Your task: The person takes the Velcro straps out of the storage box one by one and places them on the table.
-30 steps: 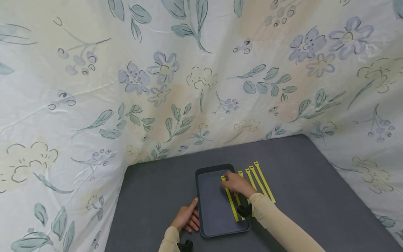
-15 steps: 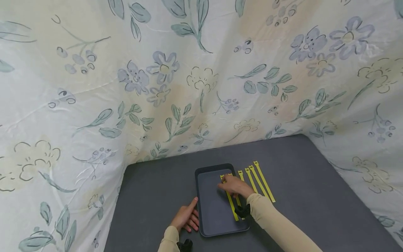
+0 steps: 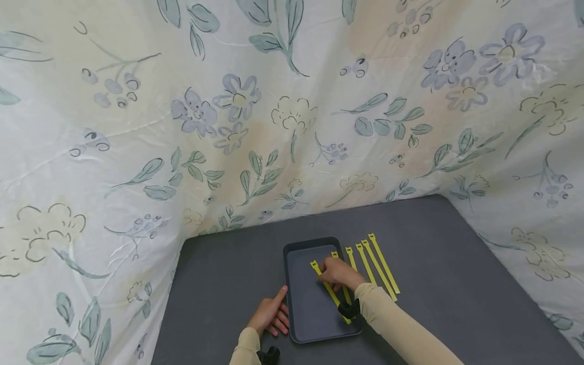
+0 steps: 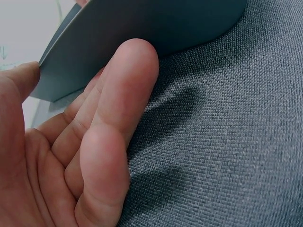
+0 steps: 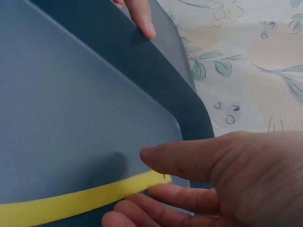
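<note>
A dark grey rectangular tray [image 3: 305, 304] lies on the table. My left hand [image 3: 270, 315] rests at its left side, thumb touching the rim and relaxed fingers [image 4: 125, 90] along the outer wall. Over the tray, my right hand [image 3: 339, 272] pinches a yellow cable tie [image 3: 330, 293] near its slotted head. This tie slants across the tray floor, its head pointing far left. The right wrist view shows the yellow cable tie [image 5: 85, 194] running between thumb and index finger. Another yellow tie [image 3: 335, 254] lies in the tray, partly hidden under my right hand.
Several more yellow ties [image 3: 383, 263] lie side by side on the dark grey table [image 3: 438, 284], right of the tray. A floral curtain [image 3: 292, 116] hangs behind the table and along its sides. Black bands [image 3: 350, 308] circle both wrists.
My right hand has shifted slightly left and nearer. The head of the pinched cable tie has swung left, so the tie now slants more. My left hand has stayed at the tray.
</note>
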Action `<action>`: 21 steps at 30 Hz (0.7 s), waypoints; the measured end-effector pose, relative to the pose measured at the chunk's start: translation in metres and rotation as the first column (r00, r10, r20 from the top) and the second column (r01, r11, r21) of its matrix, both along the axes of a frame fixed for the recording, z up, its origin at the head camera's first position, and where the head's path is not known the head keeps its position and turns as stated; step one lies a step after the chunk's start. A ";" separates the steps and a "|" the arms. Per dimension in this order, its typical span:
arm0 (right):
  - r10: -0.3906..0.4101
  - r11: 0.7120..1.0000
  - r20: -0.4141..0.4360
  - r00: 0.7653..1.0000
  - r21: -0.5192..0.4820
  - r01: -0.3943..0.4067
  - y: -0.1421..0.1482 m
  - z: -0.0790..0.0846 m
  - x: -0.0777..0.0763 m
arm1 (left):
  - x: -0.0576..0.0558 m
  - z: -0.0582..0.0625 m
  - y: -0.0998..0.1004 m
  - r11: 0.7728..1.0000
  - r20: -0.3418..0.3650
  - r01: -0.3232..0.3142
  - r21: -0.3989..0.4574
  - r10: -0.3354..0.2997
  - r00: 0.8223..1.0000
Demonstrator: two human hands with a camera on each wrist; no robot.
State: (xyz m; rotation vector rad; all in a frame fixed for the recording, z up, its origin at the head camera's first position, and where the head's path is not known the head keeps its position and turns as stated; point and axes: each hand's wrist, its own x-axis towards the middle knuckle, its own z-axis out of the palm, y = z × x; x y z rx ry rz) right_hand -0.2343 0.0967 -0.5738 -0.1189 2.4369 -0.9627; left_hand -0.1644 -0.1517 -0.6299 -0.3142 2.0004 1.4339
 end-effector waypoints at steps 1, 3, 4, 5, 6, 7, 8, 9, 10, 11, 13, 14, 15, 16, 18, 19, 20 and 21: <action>0.008 1.000 -0.003 1.000 0.007 -0.008 -0.001 -0.001 0.000 | 0.000 0.000 0.000 1.000 0.002 0.000 -0.002 0.000 1.000; 0.023 0.999 -0.025 0.999 0.029 -0.023 -0.003 -0.002 0.002 | -0.001 0.000 -0.001 1.000 0.004 -0.001 -0.005 0.001 1.000; 0.035 0.998 -0.050 0.998 0.048 -0.033 -0.004 -0.002 0.003 | -0.001 0.000 -0.001 1.000 0.005 -0.001 -0.004 0.001 1.000; 0.045 0.996 -0.075 0.996 0.075 -0.039 -0.005 -0.003 0.005 | -0.001 0.000 -0.001 1.000 0.006 -0.002 -0.004 0.002 1.000; 0.056 0.993 -0.103 0.993 0.108 -0.045 -0.007 -0.003 0.006 | -0.002 0.000 -0.001 1.000 0.008 -0.002 -0.003 0.002 1.000; 0.068 0.988 -0.127 0.990 0.143 -0.050 -0.008 -0.003 0.008 | -0.002 0.000 -0.001 1.000 0.008 -0.002 -0.004 0.002 1.000; 0.079 0.982 -0.149 0.986 0.184 -0.051 -0.009 -0.004 0.009 | -0.002 0.000 -0.001 1.000 0.008 -0.001 -0.005 0.001 1.000; 0.090 0.974 -0.171 0.981 0.222 -0.050 -0.010 -0.005 0.010 | -0.003 0.001 -0.001 1.000 0.008 0.000 -0.005 0.000 1.000; 0.097 0.966 -0.183 0.978 0.254 -0.048 -0.012 -0.005 0.012 | -0.003 0.001 -0.001 1.000 0.008 0.000 -0.006 0.000 1.000; 0.100 0.960 -0.188 0.977 0.276 -0.046 -0.013 -0.005 0.012 | -0.003 0.002 -0.001 1.000 0.007 0.001 -0.007 -0.001 1.000; 0.104 0.953 -0.188 0.977 0.301 -0.043 -0.014 -0.005 0.013 | -0.004 0.002 -0.001 1.000 0.008 0.001 -0.007 -0.001 1.000; 0.105 0.952 -0.190 0.976 0.303 -0.043 -0.014 -0.006 0.014 | -0.004 0.002 0.000 1.000 0.009 0.001 -0.007 -0.001 1.000; 0.104 0.954 -0.190 0.976 0.296 -0.044 -0.014 -0.006 0.014 | -0.004 0.003 0.000 1.000 0.008 0.002 -0.007 -0.002 1.000; 0.103 0.957 -0.187 0.977 0.285 -0.046 -0.013 -0.007 0.014 | -0.004 0.002 0.000 1.000 0.009 0.001 -0.008 0.000 1.000; 0.108 0.963 -0.186 0.977 0.264 -0.056 -0.012 -0.008 0.014 | -0.004 0.002 0.000 1.000 0.012 -0.001 -0.010 0.001 1.000; 0.110 0.966 -0.189 0.976 0.250 -0.060 -0.012 -0.009 0.014 | -0.004 0.001 0.000 1.000 0.012 -0.002 -0.012 0.002 1.000; 0.113 0.970 -0.193 0.975 0.236 -0.066 -0.011 -0.010 0.014 | -0.004 0.001 0.000 1.000 0.013 -0.004 -0.014 0.004 1.000; 0.115 0.972 -0.191 0.975 0.224 -0.071 -0.011 -0.011 0.014 | -0.004 0.001 0.000 1.000 0.013 -0.006 -0.014 0.006 1.000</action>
